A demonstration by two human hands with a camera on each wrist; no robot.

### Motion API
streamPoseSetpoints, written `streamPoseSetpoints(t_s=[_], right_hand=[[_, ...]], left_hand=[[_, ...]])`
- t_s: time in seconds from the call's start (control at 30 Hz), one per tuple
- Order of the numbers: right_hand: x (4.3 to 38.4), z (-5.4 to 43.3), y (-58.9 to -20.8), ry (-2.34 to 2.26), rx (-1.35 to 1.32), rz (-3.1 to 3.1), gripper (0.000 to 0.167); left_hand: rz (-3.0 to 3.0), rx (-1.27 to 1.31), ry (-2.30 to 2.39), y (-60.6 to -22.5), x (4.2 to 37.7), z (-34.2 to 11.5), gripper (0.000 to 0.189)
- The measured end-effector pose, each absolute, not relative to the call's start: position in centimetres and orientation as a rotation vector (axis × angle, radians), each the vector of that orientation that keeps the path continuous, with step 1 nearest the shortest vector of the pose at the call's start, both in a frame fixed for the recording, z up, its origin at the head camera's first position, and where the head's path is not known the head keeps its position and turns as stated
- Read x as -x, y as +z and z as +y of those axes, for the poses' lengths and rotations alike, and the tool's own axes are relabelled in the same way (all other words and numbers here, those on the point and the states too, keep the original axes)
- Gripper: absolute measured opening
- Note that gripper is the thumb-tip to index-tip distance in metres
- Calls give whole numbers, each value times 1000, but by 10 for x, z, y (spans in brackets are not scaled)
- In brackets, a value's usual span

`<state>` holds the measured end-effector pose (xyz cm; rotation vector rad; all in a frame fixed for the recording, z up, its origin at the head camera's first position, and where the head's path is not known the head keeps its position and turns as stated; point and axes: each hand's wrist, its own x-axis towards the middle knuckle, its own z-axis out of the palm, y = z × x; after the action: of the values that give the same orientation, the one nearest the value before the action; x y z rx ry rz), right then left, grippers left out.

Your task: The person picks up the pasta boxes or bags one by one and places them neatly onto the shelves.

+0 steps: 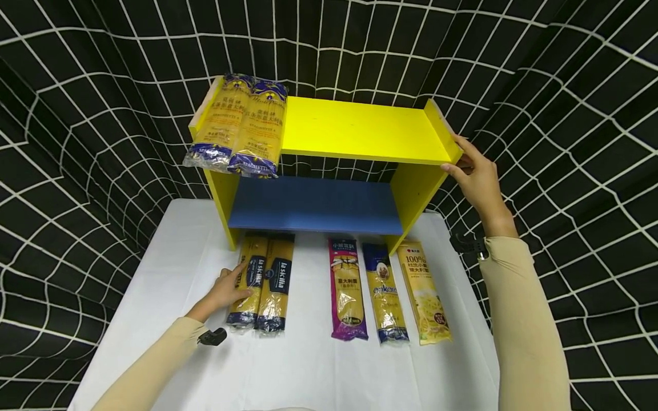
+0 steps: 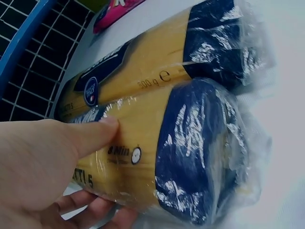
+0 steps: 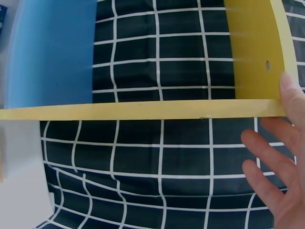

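My left hand (image 1: 223, 292) grips the left of two la sicilia spaghetti packs (image 2: 128, 162) lying side by side on the table. Its thumb presses on top of the wrapper, and the fingers curl round the pack's outer side. The second la sicilia pack (image 1: 276, 285) lies close along the first. At the upper right corner of a yellow shelf unit (image 1: 360, 128), my right hand (image 1: 478, 180) pinches the side board, thumb on the front edge. In the right wrist view the other fingers (image 3: 267, 157) are spread outside the board.
Two spaghetti packs (image 1: 259, 128) lie on the top shelf's left end. Below is a blue shelf board (image 1: 319, 205). On the white table (image 1: 308, 371) lie a pink-edged pasta pack (image 1: 348, 291), a blue-and-yellow pack (image 1: 385, 297) and a pale yellow pack (image 1: 425, 294). Black gridded cloth (image 1: 329, 63) surrounds everything.
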<state>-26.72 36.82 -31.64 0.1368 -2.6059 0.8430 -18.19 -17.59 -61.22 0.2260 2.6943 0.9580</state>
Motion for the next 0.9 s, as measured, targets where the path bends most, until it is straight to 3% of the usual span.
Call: streamPoseSetpoints(t_s=[0.57, 0.9], right_hand=[[268, 369, -315, 827, -146, -2597, 64], [269, 369, -316, 828, -166, -2587, 64]], left_hand=[[2702, -137, 950, -601, 193, -159, 100], [2728, -227, 938, -607, 195, -168, 95]])
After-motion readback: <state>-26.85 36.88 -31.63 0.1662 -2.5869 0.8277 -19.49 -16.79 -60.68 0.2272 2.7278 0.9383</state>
